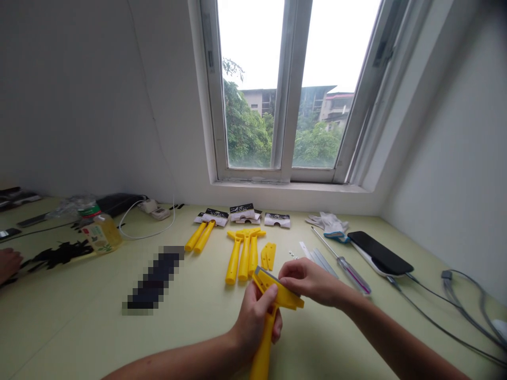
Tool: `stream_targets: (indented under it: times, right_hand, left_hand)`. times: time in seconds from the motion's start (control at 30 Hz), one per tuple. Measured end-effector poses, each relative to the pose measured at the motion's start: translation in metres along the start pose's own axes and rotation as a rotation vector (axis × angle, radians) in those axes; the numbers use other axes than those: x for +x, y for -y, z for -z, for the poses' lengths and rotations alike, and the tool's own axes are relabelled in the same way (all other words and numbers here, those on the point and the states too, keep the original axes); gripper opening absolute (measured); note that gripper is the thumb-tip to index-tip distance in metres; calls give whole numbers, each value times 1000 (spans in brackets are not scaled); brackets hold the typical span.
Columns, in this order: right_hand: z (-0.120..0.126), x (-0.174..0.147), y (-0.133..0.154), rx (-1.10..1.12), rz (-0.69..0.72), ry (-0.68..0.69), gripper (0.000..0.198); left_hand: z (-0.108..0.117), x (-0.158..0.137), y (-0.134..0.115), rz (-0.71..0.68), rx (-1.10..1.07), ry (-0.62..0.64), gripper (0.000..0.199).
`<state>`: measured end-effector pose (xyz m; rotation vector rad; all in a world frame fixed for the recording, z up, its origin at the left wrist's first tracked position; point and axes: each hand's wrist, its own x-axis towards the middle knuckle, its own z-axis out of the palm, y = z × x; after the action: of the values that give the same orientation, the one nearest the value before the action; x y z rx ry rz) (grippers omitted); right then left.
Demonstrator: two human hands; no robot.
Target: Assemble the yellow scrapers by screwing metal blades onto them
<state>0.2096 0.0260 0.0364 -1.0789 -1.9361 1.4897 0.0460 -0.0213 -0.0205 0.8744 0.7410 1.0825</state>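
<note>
Head cam, the only view I've got from way over here, clock centred on the scraper's head. My left hand is wrapped around the yellow scraper near the bottom middle, handle toward 6 or 7. My right hand has its fingertips bunched at the grey metal strip along the head; can't tell if they're really pinching it.

Main worry, imo: if that edge is sharp, a slip cuts a fingertip. Lopsided pressure could also leave the strip crooked. And the tiny nuts near 12:30 look easy to knock away with a wrist.

The counter is pale green: spare yellow handles at 10:30, screwdriver around 2, glove at 1, bottle near 10. White walls, big window at 12, trees outside.
</note>
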Motion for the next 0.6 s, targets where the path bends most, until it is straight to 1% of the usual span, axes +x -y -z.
stream_targets:
  times: [0.1, 0.27, 0.4, 0.6]
  right_hand:
    - [-1, -1, 1, -24, -5, -4, 23]
    - [1, -1, 1, -33, 9, 19, 21]
    - [2, -2, 1, -35, -8, 50, 18]
    - [1, -5, 4, -66, -36, 53, 8]
  left_hand:
    - [-1, -1, -1, -2, 21, 13, 33]
    - [-4, -5, -5, -14, 56, 31, 33]
    - [-6, -7, -5, -32, 65, 44, 31]
    - [-6, -6, -3, -34, 70, 50, 29]
